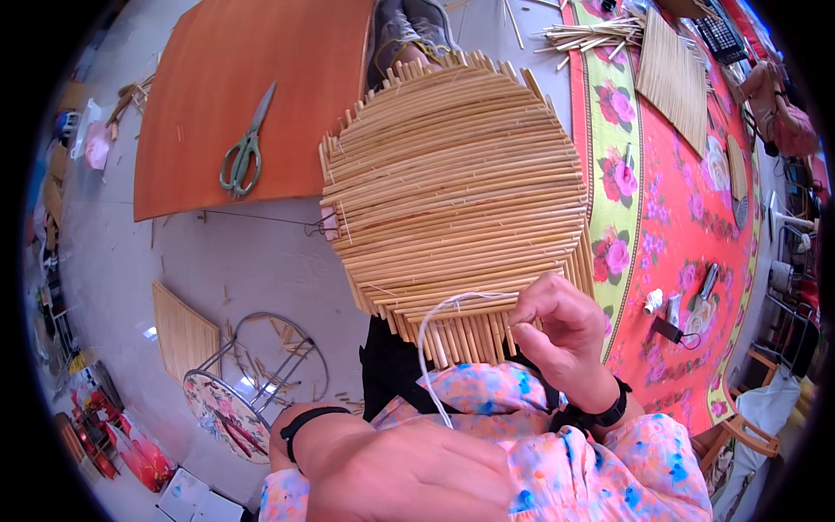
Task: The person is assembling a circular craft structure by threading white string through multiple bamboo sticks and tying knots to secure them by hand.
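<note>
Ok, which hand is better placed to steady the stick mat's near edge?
Probably the right hand: it is at the near edge of the stick mat, beside the white cord. The left hand is lower in the picture, away from the mat.

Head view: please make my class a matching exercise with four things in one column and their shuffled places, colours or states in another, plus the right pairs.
Things
1. Scissors
2. Stick panel
3. White cord
4. Floral cloth

Descriptions
A. Curving between the right hand and the left hand
B. Red, with a yellow-green border
C. Lying on the orange-brown board
D. Tan, with rows laid side by side

Pairs: 1-C, 2-D, 3-A, 4-B
</note>
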